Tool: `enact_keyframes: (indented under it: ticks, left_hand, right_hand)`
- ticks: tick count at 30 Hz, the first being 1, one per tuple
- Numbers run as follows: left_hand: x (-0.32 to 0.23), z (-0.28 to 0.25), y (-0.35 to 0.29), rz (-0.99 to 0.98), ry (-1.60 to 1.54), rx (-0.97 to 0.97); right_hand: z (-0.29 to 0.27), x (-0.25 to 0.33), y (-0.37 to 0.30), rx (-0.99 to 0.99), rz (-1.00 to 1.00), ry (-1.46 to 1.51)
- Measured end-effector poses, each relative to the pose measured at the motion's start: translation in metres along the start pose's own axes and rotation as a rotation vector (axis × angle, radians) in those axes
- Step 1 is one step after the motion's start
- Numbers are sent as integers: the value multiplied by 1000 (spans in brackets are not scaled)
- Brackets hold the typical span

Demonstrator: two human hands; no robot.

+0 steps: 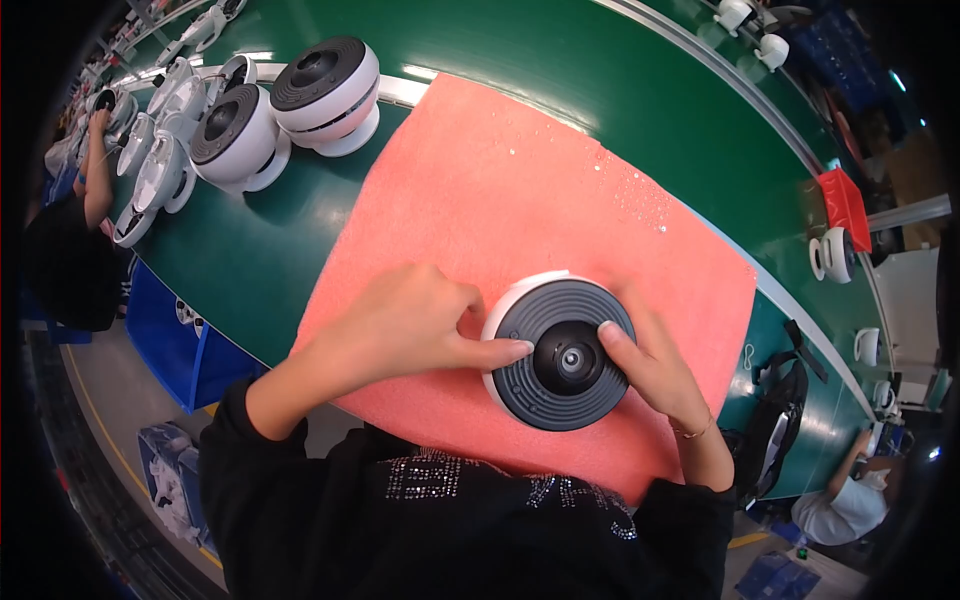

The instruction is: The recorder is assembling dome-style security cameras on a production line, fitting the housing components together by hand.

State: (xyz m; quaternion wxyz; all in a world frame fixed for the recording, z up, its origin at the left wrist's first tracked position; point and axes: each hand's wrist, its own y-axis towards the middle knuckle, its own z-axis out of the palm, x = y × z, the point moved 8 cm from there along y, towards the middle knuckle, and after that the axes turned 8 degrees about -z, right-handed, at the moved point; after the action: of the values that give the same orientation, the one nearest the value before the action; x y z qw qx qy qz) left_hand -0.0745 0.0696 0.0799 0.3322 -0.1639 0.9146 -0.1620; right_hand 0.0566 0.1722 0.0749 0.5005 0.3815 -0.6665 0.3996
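Observation:
A round white camera unit [515, 388] with a dark grey ridged face and a black lens in its middle is tilted toward me over the pink cloth [460, 180]. My right hand [655, 360] wraps round its right side, thumb on the face beside the lens; those fingers are partly hidden and a little blurred. From the left, my left hand [415, 320] lays its thumb on the face near the lens. Its other fingers are bent at the unit's left rim, their tips out of sight.
Two similar white units [325, 95] stand at the upper left on the green table [270, 270], beside several open white housings [165, 170]. A black bag [775, 425] lies at the right. A blue bin [165, 335] is below the table's left edge. Other people work at both sides.

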Motion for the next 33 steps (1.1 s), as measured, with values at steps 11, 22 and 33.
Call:
enact_keyframes:
  ticks: [11, 22, 33]
  left_hand:
    - [-27, -31, -24, 320, -650, -340]
    - [-29, -133, 7, 555, -1019, -366]
    - [25, -98, 149, 754, -1493, -282]
  right_hand:
    - [-6, 64, 15, -223, -540, 18]
    - [-35, 133, 69, -204, -778, 249]
    - [-70, 105, 79, -484, -792, 130]
